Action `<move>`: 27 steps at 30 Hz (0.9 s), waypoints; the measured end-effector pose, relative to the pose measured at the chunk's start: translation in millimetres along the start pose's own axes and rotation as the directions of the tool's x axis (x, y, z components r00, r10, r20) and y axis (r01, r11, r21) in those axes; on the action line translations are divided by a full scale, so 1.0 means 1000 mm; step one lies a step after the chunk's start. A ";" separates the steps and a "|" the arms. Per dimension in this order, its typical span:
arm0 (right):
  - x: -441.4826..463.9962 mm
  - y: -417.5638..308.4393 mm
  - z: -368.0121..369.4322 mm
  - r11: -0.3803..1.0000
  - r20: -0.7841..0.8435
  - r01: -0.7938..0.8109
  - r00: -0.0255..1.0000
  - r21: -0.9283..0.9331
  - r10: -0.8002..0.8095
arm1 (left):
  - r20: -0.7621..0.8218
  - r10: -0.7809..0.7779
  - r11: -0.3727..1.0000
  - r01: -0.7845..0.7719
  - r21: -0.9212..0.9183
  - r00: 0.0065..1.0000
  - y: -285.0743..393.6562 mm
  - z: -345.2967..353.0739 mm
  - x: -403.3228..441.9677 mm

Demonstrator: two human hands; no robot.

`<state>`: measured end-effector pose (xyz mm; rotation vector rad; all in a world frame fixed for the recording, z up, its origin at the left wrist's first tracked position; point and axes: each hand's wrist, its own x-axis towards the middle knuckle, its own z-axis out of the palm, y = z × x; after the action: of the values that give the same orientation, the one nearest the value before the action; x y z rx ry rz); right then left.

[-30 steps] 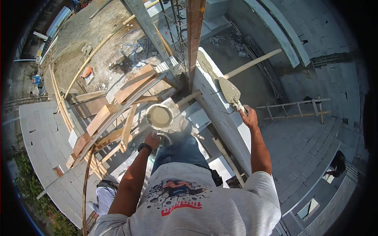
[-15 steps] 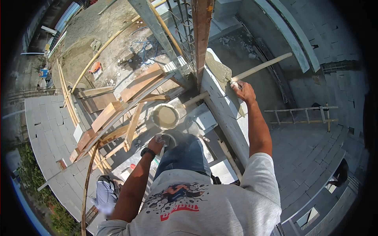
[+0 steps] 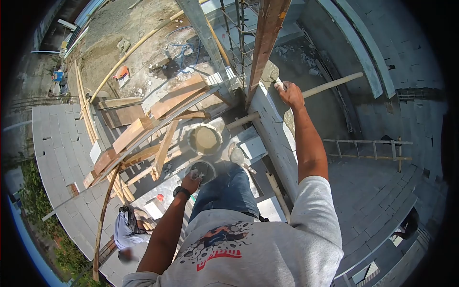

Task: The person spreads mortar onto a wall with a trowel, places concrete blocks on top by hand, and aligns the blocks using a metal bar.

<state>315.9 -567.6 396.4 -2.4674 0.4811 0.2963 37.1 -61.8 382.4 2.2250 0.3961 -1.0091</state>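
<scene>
My right hand (image 3: pixel 290 94) is closed round the handle of a trowel, whose mortar-covered blade (image 3: pixel 270 72) lies on top of the white block wall (image 3: pixel 273 116), close to the brown upright post (image 3: pixel 268 43). Wet mortar (image 3: pixel 288 120) spreads along the wall top below that hand. My left hand (image 3: pixel 191 182) grips the rim of a grey bucket (image 3: pixel 203 168) beside my legs. A second round bucket (image 3: pixel 204 139) filled with grey mortar stands just beyond it.
Planks (image 3: pixel 132 135) and a metal bar lie to the left. A bamboo pole (image 3: pixel 333 85) juts out right of the wall, with a ladder (image 3: pixel 368 149) farther right. A person (image 3: pixel 128 227) is at lower left, another (image 3: pixel 409 225) at far right.
My right hand has moved the trowel forward along the wall top towards the post, and its blade has gone onto the mortar. The left hand stays at the grey bucket, which shows more now.
</scene>
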 end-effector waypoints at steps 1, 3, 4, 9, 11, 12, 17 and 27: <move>0.000 -0.001 0.003 1.000 -0.012 -0.011 1.000 0.018 0.011 | -0.006 0.005 1.000 -0.005 0.010 1.000 -0.002 0.002 0.003; -0.002 -0.002 0.006 0.999 -0.003 -0.029 1.000 0.021 0.030 | -0.001 0.005 1.000 -0.005 0.016 1.000 0.000 0.001 0.004; -0.003 -0.002 0.006 0.999 0.000 -0.040 0.999 0.021 0.040 | 0.011 0.000 1.000 0.000 0.012 1.000 0.005 0.000 0.005; -0.027 0.002 0.000 0.995 0.053 -0.089 0.995 0.045 0.086 | 0.054 -0.017 0.999 0.019 -0.037 0.998 0.020 -0.002 0.011; -0.039 0.004 -0.004 0.993 0.062 -0.101 0.993 0.062 0.098 | 0.056 -0.001 0.999 0.003 -0.043 0.998 0.004 0.006 0.023; -0.044 0.006 -0.006 0.991 0.073 -0.114 0.991 0.071 0.109 | 0.057 0.007 1.000 -0.005 -0.029 0.998 0.005 0.005 0.024; -0.062 0.019 -0.004 0.986 0.054 -0.118 0.992 0.114 0.112 | 0.060 -0.003 1.000 0.001 0.025 0.998 0.006 0.005 0.025; -0.103 0.033 -0.015 0.970 0.123 -0.220 0.971 0.100 0.207 | 0.089 0.013 1.000 -0.015 0.024 0.996 0.006 -0.004 0.024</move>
<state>210.6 -573.4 423.9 -2.2773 0.6977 0.4787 57.9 -63.3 369.2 2.1926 0.3297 -1.1073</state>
